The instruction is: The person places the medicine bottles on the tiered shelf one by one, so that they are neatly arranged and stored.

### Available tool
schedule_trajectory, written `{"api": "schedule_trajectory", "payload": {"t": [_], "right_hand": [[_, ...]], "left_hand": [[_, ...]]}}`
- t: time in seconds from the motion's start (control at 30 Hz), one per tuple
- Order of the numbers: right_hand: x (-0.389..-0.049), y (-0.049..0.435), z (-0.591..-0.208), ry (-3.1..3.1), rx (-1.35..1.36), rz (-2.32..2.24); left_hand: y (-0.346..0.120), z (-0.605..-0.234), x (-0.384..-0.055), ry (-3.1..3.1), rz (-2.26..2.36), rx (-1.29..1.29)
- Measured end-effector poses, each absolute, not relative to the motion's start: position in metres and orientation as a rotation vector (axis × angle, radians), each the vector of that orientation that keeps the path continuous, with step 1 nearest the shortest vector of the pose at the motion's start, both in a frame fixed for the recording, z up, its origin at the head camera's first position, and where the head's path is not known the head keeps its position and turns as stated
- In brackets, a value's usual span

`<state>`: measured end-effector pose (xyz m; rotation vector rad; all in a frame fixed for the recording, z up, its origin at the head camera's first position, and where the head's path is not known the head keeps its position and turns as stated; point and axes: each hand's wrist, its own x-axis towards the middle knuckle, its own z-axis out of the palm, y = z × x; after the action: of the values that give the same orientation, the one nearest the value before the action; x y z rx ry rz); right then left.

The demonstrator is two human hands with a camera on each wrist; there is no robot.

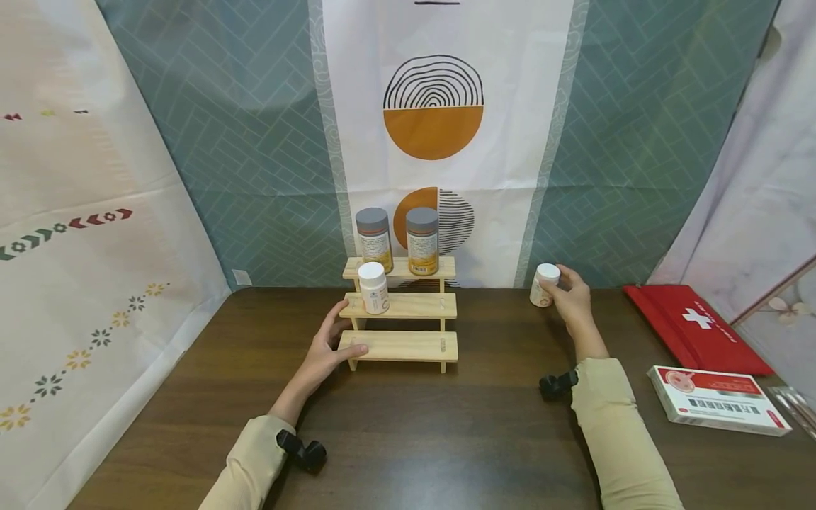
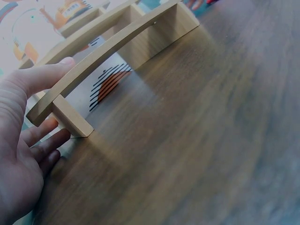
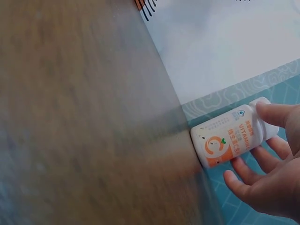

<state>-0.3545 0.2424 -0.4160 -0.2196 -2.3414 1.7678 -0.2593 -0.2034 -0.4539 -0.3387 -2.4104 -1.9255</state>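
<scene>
A three-step wooden display stand [image 1: 398,345] stands toward the back of the table. My left hand [image 1: 326,348] holds its left end; in the left wrist view the thumb [image 2: 49,75] lies on the front board and the other fingers reach around behind its leg. On the top step are two grey-capped jars [image 1: 376,241] with yellow labels. A white pill bottle [image 1: 374,289] stands on the middle step, at its left. To the right, my right hand [image 1: 574,297] grips another white pill bottle [image 3: 229,136], labelled vitamin, with thumb and fingers around its cap end, at the table's back edge.
At the right lie a red first aid pouch [image 1: 701,326] and a white-and-red box [image 1: 720,400], with thin clear-wrapped items [image 1: 797,407] beside it. A patterned cloth [image 1: 274,156] hangs behind the table [image 1: 408,439].
</scene>
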Motion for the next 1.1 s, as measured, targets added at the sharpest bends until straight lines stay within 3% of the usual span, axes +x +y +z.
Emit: {"api": "schedule_trajectory", "payload": {"t": [0.73,1.1], "right_hand": [[-0.354,0.242,-0.412,-2.302,-0.265,1.704],[-0.347,0.230,-0.391,-2.292,-0.151,1.614]], "left_hand": [[-0.202,-0.453,-0.259,-2.399,-1.944,-0.330],[-0.203,-0.452,-0.259,-2.408,-1.935,-0.323]]}}
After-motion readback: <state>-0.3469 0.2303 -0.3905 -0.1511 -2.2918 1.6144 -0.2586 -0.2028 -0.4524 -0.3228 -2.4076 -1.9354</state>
